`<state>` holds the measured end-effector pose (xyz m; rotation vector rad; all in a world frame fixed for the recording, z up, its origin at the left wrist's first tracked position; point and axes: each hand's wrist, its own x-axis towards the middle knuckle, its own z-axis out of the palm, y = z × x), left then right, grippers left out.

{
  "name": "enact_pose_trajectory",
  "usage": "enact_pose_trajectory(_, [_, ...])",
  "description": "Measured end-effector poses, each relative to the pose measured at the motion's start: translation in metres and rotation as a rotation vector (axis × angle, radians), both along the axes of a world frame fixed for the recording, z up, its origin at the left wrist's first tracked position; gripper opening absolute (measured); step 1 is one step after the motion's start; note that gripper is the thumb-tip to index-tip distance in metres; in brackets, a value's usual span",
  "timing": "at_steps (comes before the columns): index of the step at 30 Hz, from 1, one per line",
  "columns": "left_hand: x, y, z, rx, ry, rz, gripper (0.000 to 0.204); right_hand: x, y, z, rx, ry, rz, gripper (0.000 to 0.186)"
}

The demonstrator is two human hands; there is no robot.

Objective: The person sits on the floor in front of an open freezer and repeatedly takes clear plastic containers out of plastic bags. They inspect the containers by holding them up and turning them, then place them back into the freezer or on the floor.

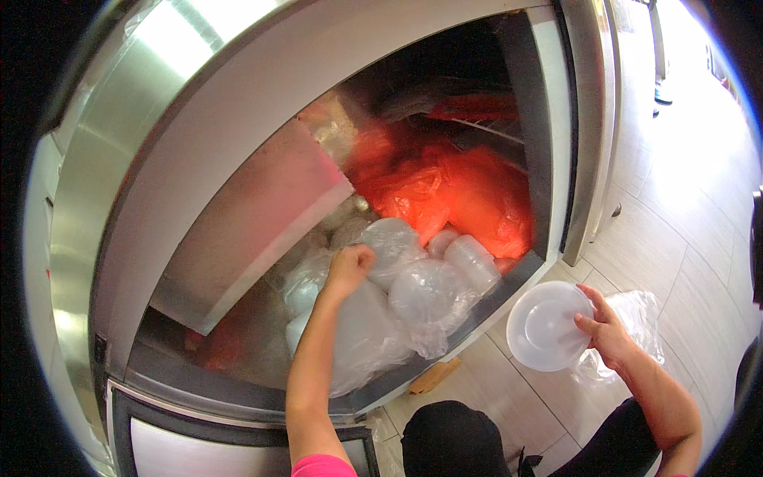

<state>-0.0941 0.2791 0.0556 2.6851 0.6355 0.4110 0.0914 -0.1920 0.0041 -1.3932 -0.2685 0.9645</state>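
Between the thumb and fingers of my right hand [610, 327] is a round translucent plastic bowl [547, 327], held by its rim above the floor. My left hand [350, 269] reaches into the open cabinet, its fingers curled closed over clear plastic bags. Whether it grips part of a bag is hidden. Under and beside it lie bagged round plastic containers [429, 294]. A stack of clear plastic cups [472, 261] leans at the right of this heap. Deeper inside, a large orange-red plastic bag [469, 203] fills the back right.
A pale panel [254, 226] juts across the cabinet's left side. Along the front runs a grey sill [509, 292]. On the tiled floor [636, 238], a crumpled clear bag [640, 326] lies behind my right hand, and a brown piece [434, 376] sits by the sill.
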Motion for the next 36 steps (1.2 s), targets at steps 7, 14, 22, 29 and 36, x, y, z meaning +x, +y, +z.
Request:
enact_pose_trajectory(7, [0.014, -0.028, -0.001, 0.233, -0.048, -0.203, 0.01, 0.0, 0.0, 0.001, 0.004, 0.041, -0.008, 0.056])
enact_pose_trajectory(14, [0.019, -0.093, 0.009, -0.298, 0.134, -0.264, 0.014, -0.002, 0.002, 0.003, 0.089, 0.009, -0.039, 0.059])
enact_pose_trajectory(22, [0.034, -0.204, 0.018, -0.211, 0.093, -0.762, 0.012, 0.0, 0.005, 0.003, 0.019, 0.04, -0.034, 0.055])
enact_pose_trajectory(29, [0.023, -0.144, 0.022, -0.15, 0.001, -0.364, 0.012, 0.003, -0.003, 0.003, 0.037, 0.045, -0.063, 0.053])
enact_pose_trajectory(36, [-0.085, 0.119, 0.0, 0.277, -0.05, 0.486, 0.018, 0.011, -0.015, 0.001, 0.081, 0.07, -0.156, 0.046])
